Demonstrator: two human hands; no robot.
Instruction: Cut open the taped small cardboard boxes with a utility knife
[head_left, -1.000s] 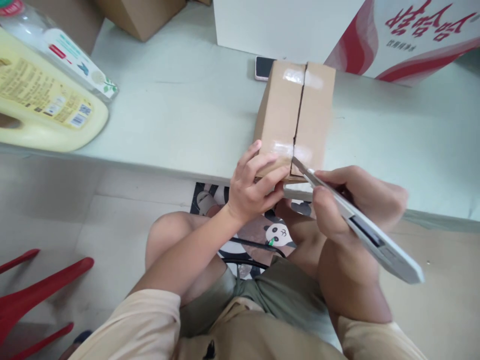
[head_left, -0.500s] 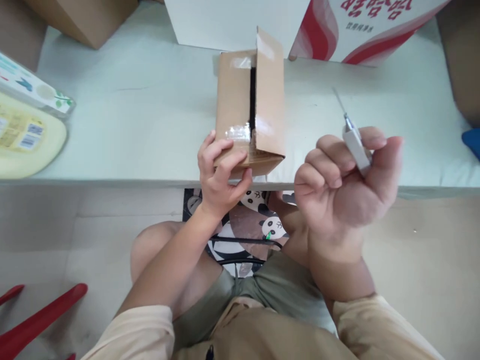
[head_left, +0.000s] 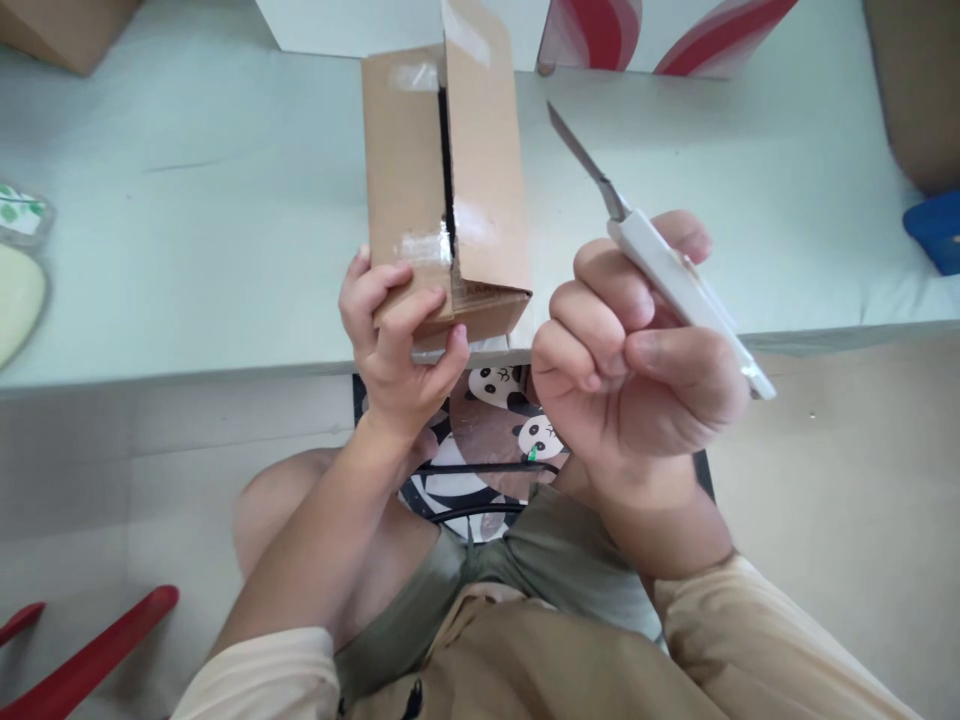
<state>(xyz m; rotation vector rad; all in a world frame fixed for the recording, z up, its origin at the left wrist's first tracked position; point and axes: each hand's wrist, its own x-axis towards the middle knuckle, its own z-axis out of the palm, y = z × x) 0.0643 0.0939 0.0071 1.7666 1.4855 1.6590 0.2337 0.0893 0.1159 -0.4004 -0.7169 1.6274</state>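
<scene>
A brown cardboard box (head_left: 401, 150) sits at the near edge of the table, its right top flap (head_left: 487, 150) partly raised over a dark gap. Pieces of clear tape (head_left: 421, 248) cling to the left flap beside that gap. My left hand (head_left: 401, 335) grips the box's near left corner, thumb on the front face and fingers on top. Right of the box, in the air, my right hand (head_left: 637, 350) is closed around a white utility knife (head_left: 679, 280). Its thin blade is extended and points up and to the left, apart from the box.
Behind the box stands a white carton with red waves (head_left: 600, 35). A blue object (head_left: 934, 232) lies at the far right of the pale green table (head_left: 247, 220). At the left edge is a pale yellow container (head_left: 16, 300). Red legs (head_left: 112, 640) show on the floor.
The knife has turned in my right hand, so its side and more of the handle and blade now show. My left hand stays on the box; the view has shifted to the right.
</scene>
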